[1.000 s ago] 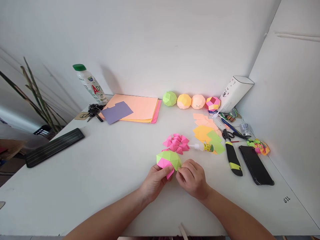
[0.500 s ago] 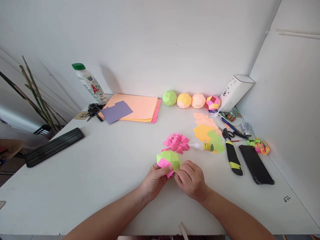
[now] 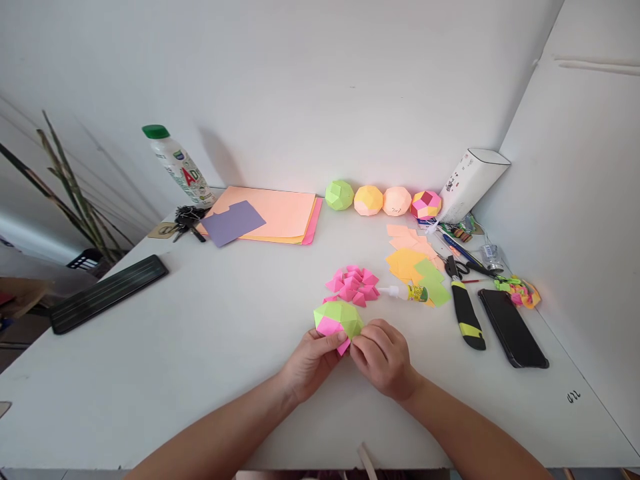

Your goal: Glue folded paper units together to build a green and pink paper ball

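Soft, fairly bright light fills the frame, slightly greyer on the wall [image 3: 295, 93] along the top. A soft-edged shadow [image 3: 220, 157] spreads on the wall right of the plastic bottle [image 3: 180, 170], upper left, suggesting light from the left. At lower centre, the lime-and-pink paper polyhedron [image 3: 339, 316] is free of motion blur; the plant stalks [image 3: 75, 197], far left, turn soft. Wide-angle stretch tilts bottle and white box [image 3: 473, 185], upper right, outward; the box's small markings are illegible.
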`<move>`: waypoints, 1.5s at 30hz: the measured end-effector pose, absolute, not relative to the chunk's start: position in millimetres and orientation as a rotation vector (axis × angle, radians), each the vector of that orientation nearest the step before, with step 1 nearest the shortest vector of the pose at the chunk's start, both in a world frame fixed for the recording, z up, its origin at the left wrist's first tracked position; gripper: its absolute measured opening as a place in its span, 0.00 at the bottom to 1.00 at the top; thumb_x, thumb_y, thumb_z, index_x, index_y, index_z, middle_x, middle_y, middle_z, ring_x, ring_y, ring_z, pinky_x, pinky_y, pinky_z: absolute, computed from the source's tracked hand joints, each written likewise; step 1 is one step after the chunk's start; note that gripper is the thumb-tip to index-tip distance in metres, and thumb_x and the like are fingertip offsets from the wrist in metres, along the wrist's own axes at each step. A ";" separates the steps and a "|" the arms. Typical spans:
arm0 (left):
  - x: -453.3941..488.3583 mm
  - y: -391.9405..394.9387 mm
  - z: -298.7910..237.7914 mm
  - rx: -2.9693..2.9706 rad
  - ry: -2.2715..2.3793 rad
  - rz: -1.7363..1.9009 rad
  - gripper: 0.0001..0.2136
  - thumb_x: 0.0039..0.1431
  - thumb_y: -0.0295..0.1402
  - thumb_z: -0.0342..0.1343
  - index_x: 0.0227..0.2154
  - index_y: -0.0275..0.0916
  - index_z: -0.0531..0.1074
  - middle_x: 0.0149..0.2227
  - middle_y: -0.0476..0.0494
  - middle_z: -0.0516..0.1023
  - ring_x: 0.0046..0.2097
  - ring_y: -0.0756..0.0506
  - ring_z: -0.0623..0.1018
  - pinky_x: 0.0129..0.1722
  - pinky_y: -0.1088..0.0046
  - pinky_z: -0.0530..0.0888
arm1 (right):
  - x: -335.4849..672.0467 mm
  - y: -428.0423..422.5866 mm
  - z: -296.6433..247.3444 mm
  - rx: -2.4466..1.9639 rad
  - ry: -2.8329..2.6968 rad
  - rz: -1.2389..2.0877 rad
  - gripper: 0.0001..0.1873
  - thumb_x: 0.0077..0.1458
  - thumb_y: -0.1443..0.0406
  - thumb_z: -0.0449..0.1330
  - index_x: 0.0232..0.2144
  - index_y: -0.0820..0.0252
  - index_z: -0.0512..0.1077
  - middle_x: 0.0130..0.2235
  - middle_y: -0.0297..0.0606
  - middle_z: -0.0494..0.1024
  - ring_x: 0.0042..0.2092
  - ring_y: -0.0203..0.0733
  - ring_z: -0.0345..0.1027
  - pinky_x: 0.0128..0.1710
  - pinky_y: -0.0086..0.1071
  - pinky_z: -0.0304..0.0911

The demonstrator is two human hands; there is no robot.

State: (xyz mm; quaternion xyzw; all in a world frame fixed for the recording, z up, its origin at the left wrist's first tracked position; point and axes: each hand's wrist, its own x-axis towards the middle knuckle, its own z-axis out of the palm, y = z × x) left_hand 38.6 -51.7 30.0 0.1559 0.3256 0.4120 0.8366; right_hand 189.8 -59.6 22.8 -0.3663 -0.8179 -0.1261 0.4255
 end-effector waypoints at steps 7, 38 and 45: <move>38.1 -52.8 27.2 0.335 0.646 0.866 0.07 0.45 0.30 0.66 0.22 0.34 0.74 0.23 0.48 0.71 0.29 0.50 0.68 0.36 0.70 0.65 | 190.8 -59.0 25.0 -0.872 -2.047 -0.365 0.12 0.49 0.78 0.60 0.33 0.59 0.68 0.24 0.35 0.68 0.26 0.39 0.61 0.21 0.33 0.61; 37.3 -57.5 26.1 0.317 0.595 0.866 0.08 0.49 0.32 0.62 0.33 0.33 0.76 0.35 0.40 0.79 0.45 0.40 0.75 0.49 0.64 0.66 | 185.8 -64.1 30.3 -0.669 -2.093 -0.659 0.10 0.51 0.78 0.58 0.28 0.62 0.75 0.25 0.35 0.72 0.28 0.38 0.64 0.24 0.33 0.63; 37.6 -56.3 29.0 0.334 0.589 0.870 0.10 0.49 0.34 0.62 0.33 0.34 0.76 0.37 0.39 0.79 0.46 0.39 0.74 0.50 0.63 0.66 | 189.4 -65.0 30.6 -0.709 -2.109 -0.598 0.11 0.53 0.77 0.55 0.33 0.62 0.75 0.26 0.38 0.70 0.30 0.40 0.63 0.28 0.35 0.65</move>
